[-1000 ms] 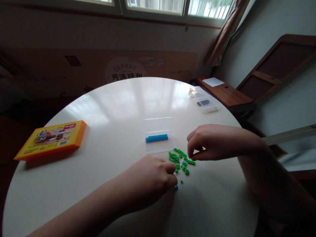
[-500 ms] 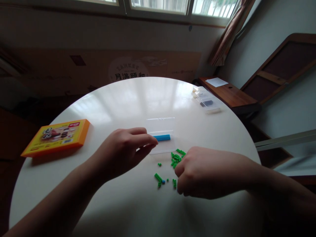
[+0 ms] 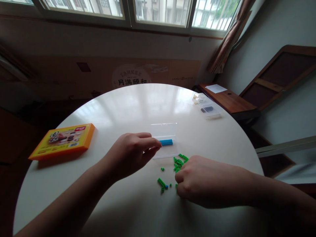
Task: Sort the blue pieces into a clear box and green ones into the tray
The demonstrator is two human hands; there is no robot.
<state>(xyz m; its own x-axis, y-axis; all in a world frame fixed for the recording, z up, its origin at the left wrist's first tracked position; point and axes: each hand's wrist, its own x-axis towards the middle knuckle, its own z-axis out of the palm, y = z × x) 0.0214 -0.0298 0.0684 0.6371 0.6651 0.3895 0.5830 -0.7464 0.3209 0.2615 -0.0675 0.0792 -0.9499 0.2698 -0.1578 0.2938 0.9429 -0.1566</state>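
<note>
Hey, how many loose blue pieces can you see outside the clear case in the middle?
1: a small blue piece at the near end of the long green piece. More may be hidden under the right hand.

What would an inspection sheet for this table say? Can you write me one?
Surface: round white table, shiny with window reflections.
Job's things: loose green bricks, a small blue piece, and blue strip in an open clear case.
Clutter: orange-yellow box at left; clear plastic boxes at far right.
Hands: left hand at the strip's left end, contact unclear; right hand at the green bricks, grip hidden.
Cables: nothing seen on the tabletop.
Surroundings: windows, curtain, wooden desk with paper.
</note>
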